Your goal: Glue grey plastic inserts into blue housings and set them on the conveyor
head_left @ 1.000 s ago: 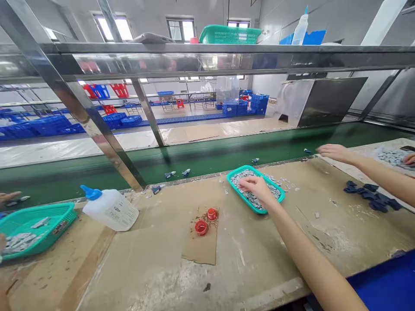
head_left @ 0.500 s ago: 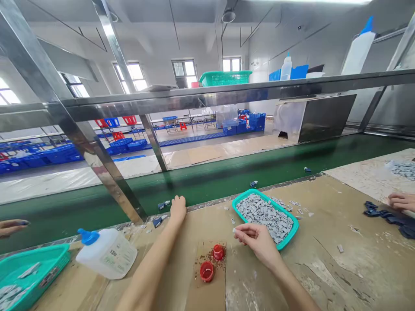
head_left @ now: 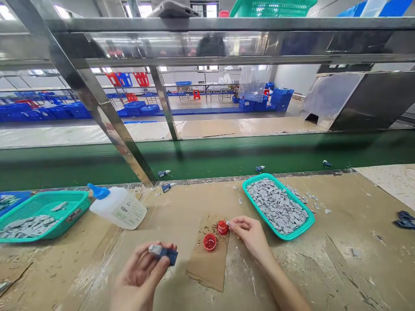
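Observation:
My left hand (head_left: 141, 274) is low at the front and grips a small dark blue part with a grey end (head_left: 164, 253) between thumb and fingers. My right hand (head_left: 249, 235) pinches a small grey piece (head_left: 228, 223) right at a red cap (head_left: 222, 227). A second red cap (head_left: 209, 242) sits beside it; both rest on a brown cardboard scrap (head_left: 210, 263). Just right of my right hand lies a teal tray (head_left: 308, 223) full of small grey pieces.
A white glue bottle with a blue nozzle (head_left: 117, 208) lies on its side at left, next to another teal tray (head_left: 69, 216) of grey pieces. A green conveyor belt (head_left: 227, 155) carrying small blue parts runs behind the bench, under a steel frame (head_left: 106, 116). Dark blue parts (head_left: 404, 219) lie far right.
My left hand came back from the belt's edge with a blue part in it. My right hand carried its grey piece down to the red cap. The camera tilted down.

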Available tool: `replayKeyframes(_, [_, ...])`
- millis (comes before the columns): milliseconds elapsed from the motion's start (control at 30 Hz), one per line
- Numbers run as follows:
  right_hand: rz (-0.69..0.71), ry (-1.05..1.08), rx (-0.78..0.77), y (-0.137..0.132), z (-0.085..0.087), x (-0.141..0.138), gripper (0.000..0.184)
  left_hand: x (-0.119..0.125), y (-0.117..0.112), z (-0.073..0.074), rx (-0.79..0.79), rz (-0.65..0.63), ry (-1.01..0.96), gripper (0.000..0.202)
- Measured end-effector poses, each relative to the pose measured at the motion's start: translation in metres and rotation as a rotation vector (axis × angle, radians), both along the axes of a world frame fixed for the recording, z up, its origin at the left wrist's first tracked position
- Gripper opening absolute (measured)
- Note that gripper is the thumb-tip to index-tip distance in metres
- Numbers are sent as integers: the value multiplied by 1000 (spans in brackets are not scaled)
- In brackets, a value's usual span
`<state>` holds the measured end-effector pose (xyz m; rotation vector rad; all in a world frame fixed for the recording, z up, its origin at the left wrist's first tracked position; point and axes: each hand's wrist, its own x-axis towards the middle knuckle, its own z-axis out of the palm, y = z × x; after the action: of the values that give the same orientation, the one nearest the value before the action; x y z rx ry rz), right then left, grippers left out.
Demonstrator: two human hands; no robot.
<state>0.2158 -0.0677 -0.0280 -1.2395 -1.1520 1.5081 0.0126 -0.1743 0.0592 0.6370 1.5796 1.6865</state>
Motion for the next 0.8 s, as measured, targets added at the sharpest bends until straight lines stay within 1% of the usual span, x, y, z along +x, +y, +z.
replayKeyframes(33, [-9,-8,-8,0,-2,0,38,5,-5,-8,2,54,-79,51])
replayKeyframes(100, [-20,-18,-14,1,-5,-1,38,12,-4,-24,-9,88,-209,55])
replayKeyframes(167, [-20,-30,-9,1,-7,-1,38,15,2,-36,-43,59,-327,59])
replayKeyframes(233, [-15,-43,1,1,-8,-2,38,16,7,-42,-75,26,-423,62])
replayKeyframes(433, [-12,-69,15,1,-15,-3,38,23,10,-48,-52,19,-490,61])
replayKeyframes(567, [-4,-73,11,1,-18,-2,40,34,8,-50,-34,42,-445,58])
replayKeyframes(667, [2,-73,-2,0,-14,0,39,42,8,-50,-36,51,-434,58])
replayKeyframes(800, [7,-14,-37,-5,-1,3,35,50,8,-53,-25,35,-450,56])
